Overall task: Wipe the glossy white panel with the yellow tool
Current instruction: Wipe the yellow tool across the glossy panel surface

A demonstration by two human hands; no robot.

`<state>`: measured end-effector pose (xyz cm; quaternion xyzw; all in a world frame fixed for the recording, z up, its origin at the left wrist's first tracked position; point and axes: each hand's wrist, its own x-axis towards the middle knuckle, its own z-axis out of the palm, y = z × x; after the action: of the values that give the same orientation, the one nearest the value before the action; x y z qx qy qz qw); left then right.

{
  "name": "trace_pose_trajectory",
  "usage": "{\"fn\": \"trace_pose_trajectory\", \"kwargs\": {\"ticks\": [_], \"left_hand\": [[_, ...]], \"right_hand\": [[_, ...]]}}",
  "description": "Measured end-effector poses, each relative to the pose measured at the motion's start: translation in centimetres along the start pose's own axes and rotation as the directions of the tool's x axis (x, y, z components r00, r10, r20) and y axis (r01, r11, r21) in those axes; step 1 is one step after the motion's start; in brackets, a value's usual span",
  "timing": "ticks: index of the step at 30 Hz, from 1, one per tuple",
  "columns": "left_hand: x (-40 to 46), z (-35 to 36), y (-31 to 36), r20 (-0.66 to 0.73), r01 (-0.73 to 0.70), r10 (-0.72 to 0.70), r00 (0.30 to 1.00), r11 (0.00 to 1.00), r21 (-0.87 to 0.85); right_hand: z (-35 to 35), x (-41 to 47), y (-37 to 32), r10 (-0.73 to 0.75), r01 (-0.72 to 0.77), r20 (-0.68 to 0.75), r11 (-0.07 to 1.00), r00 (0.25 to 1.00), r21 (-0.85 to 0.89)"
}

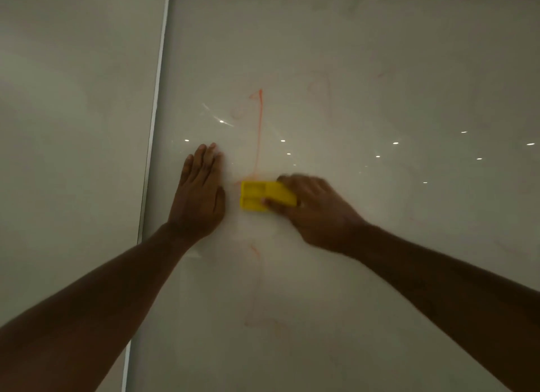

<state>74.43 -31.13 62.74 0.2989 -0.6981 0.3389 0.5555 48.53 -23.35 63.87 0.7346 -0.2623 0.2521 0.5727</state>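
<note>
A person's right hand (315,207) presses a flat, rectangular yellow plastic tool (260,197) against a glossy white panel (380,70), seen from a head-worn camera looking down along both bare forearms. The fingers of that hand are curled over the tool's right end, with a thumb tip showing on its lower edge, so that the tool is pinched between thumb and fingers; the hand is blurred, and the exact finger placement cannot be told. The tool's left half stays uncovered and shows two shallow recessed compartments, one above the other.

The left hand (200,193) lies flat on the panel just beside the tool, to its left and apart from it, palm down, its fingers straight and pressed together, pointing away from the camera.

A thin red-orange line (259,129) runs up the panel from just above the tool's top left corner and ends in a small triangular stroke. Fainter reddish smears (253,251) sit on the panel below the tool and further toward the camera. Small bright points of reflected light (395,143) dot the panel's sheen. A pale metallic edge strip (155,123) borders the panel on its left, with a duller grey-white wall panel (73,99) beyond it.
</note>
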Motion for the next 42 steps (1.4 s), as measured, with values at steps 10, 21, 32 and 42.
{"fn": "trace_pose_trajectory", "kwargs": {"ticks": [10,21,32,42], "left_hand": [[-0.3,-0.4,-0.8,-0.002,0.086,-0.088,0.996,0.985,-0.147],[-0.2,-0.7,-1.2,-0.025,0.034,-0.037,0.999,0.995,-0.092],[2.7,-0.3,0.4,0.004,-0.019,0.018,1.0,0.999,0.039],[2.5,0.5,1.1,-0.058,0.209,-0.205,0.977,0.974,0.083]], "right_hand": [[2.5,1.7,-3.4,-0.099,0.099,0.011,0.994,0.995,-0.037],[0.7,4.0,-0.4,0.227,-0.229,-0.065,0.973,0.972,-0.026],[-2.1,8.0,7.7,0.427,-0.434,-0.141,0.901,0.893,-0.019],[-1.8,12.3,6.7,0.144,-0.144,0.004,0.987,0.99,-0.074]]}}
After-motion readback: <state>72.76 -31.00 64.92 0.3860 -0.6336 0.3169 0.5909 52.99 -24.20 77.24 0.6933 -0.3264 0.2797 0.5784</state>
